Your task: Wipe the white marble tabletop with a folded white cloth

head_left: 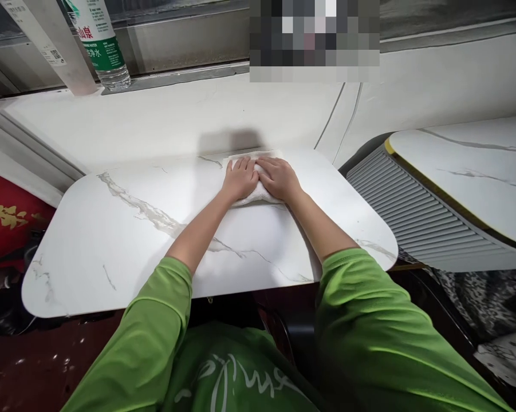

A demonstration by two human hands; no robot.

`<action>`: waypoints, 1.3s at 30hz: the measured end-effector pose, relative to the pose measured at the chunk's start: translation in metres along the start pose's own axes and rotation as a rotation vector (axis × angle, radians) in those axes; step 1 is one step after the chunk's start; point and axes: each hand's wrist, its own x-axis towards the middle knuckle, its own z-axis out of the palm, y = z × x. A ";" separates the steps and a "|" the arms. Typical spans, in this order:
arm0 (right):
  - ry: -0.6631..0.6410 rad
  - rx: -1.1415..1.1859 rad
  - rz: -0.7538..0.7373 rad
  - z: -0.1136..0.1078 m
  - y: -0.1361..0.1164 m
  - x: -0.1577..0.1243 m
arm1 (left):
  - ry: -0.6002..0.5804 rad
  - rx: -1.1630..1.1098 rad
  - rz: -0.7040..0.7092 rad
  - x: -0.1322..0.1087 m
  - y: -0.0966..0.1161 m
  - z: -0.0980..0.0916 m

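A folded white cloth lies on the white marble-patterned tabletop near its back edge. My left hand rests palm down on the cloth's left part, fingers stretched forward. Pressed flat on the right part is my right hand, its fingers angled inward. The two hands nearly meet at the middle, covering much of the cloth. Neither palm can be seen.
A water bottle and a tall frosted container stand on the sill at the upper left. White cables run down the wall. To the right is a ribbed cabinet with a marble-patterned top. Something red sits at the left.
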 end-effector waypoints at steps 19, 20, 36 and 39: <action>0.078 0.058 -0.074 -0.035 -0.116 -0.156 | -0.043 0.018 0.079 -0.185 0.028 -0.020; 0.082 0.067 -0.084 -0.036 -0.116 -0.157 | -0.040 0.017 0.079 -0.188 0.029 -0.020; 0.040 0.095 -0.106 0.000 -0.067 -0.043 | 0.064 -0.127 -0.052 -0.082 -0.014 -0.016; 0.019 0.084 -0.104 0.010 -0.058 -0.014 | 0.091 -0.114 -0.084 -0.054 -0.027 -0.014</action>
